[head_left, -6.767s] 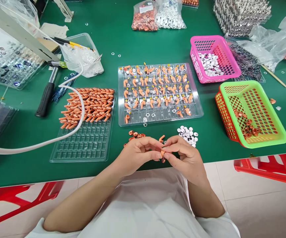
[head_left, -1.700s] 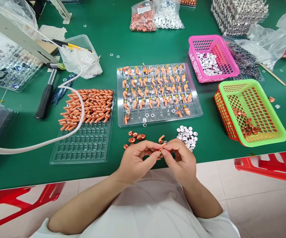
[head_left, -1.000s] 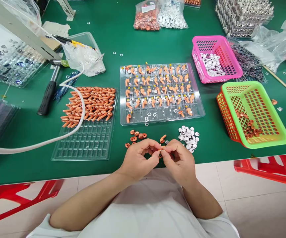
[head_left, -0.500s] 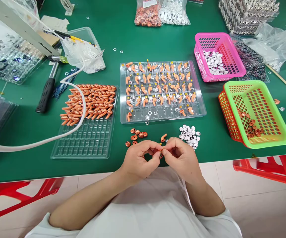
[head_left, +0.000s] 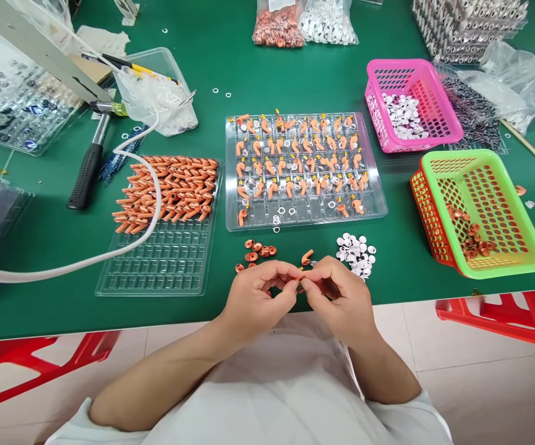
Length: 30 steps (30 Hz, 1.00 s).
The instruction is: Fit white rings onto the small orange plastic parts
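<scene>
My left hand (head_left: 260,300) and my right hand (head_left: 341,300) meet at the table's front edge, thumbs and forefingers pinched together. Between the fingertips is a small orange part (head_left: 300,277), mostly hidden, so its full shape does not show. A curved orange piece (head_left: 307,256) lies just beyond my right fingers. Several copper-coloured round pieces (head_left: 258,250) lie behind my left hand. White discs (head_left: 356,253) are heaped to the right of my right hand. Farther back, a clear tray (head_left: 267,214) carries rows of curved orange pieces with yellow tips.
Left are a clear tray (head_left: 156,266) of orange tubular pieces, a white cable (head_left: 109,253) and a hammer (head_left: 86,176). Right are a pink basket (head_left: 438,145) with white discs and a green basket (head_left: 517,266) with copper-coloured pieces. Bags of parts (head_left: 279,28) lie at the back.
My hands stay pinched together at the same spot, with only slight finger movement. The whole view has shifted very little.
</scene>
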Tool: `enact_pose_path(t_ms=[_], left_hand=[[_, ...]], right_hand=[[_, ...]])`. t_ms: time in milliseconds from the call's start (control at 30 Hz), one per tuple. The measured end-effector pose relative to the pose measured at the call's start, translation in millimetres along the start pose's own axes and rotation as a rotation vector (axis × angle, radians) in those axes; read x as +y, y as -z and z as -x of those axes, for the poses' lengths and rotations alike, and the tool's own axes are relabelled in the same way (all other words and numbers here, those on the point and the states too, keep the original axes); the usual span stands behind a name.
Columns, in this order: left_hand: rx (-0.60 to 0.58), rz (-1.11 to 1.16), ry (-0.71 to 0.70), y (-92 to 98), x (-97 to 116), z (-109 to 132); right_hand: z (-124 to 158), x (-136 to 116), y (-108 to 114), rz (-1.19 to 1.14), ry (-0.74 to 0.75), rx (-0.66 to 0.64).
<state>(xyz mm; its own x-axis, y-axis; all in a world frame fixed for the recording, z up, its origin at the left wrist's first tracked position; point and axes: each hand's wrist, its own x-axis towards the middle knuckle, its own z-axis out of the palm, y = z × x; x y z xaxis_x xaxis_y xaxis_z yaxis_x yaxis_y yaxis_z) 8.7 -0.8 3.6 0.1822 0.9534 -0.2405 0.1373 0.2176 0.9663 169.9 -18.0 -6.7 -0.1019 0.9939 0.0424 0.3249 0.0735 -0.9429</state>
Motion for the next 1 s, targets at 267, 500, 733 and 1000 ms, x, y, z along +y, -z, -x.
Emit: enact_pose_path(t_ms=[267,500,733,1000], left_hand=[[-0.009,-0.042,-0.167,2.0,-5,0],[-0.141,0.071,-0.140,9.4,-6,-4],[-0.383,0.073,-0.178,24.9,-1,-19],[-0.352,-0.051,-0.483,26.1,-9,-19]], right_hand=[[0,-1,3,0.116,0.122,0.074],[0,0,6,0.071,0.067,0.038],[-2,-1,21,-0.169,-0.014,-0.168],[3,0,19,-0.252,-0.040,-0.174]])
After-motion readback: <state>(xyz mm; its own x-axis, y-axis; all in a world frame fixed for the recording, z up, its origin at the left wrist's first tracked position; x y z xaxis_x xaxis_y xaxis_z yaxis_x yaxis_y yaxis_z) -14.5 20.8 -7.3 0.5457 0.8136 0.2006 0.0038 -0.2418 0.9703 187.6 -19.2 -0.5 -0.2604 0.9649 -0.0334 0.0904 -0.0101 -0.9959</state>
